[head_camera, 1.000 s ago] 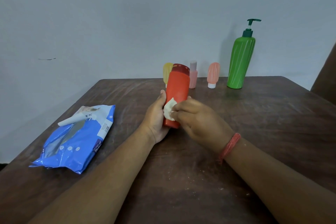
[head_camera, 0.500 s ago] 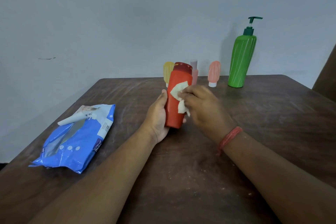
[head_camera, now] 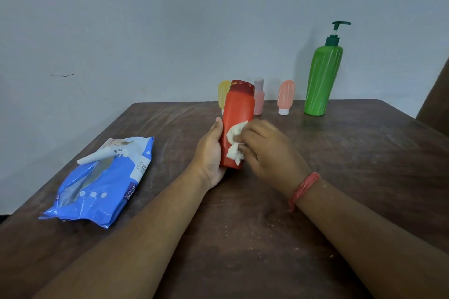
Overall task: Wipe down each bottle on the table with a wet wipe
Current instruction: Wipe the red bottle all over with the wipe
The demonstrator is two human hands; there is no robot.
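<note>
Mid-table: left hand grips smooth red bottle; right hand pinches crumpled wipe.

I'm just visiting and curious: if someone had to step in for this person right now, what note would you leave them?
Left hand holds the red bottle upright. Right hand presses a wet wipe to its front.
Along the table's far edge: yellow bottle, pink bottle, peach tube, green pump bottle. Wipes pack lies left.
Red bottle mid-wipe; which others are done is unclear.
</note>
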